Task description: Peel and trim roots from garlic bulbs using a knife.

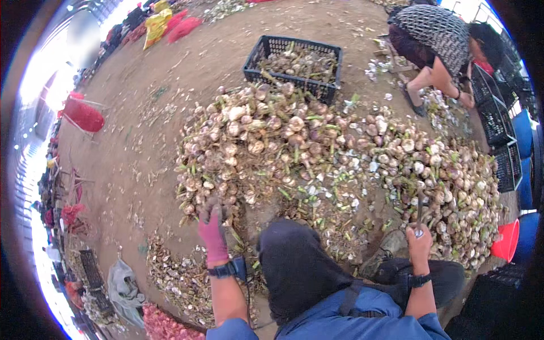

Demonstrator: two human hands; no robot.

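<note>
My left hand (213, 236), in a pink glove with dark, soiled fingers, reaches to the near left edge of a heap of garlic bulbs (255, 146). Its fingertips blur into the bulbs, so whether one is gripped is unclear. In my bare right hand (419, 246) is a knife (420, 208), its narrow dark blade pointing away from me over the right part of the heap. Many bulbs carry roots and cut or green stems. Between my hands, stem pieces and white skins (316, 195) litter the ground before my knees.
Beyond the heap stands a black plastic crate (293, 80) holding garlic. A co-worker (437, 46) bends down at the upper right, near stacked black crates (495, 110). A red bucket (505, 241) sits at right. Trimmings (182, 272) and a grey plastic bag (124, 287) lie at left.
</note>
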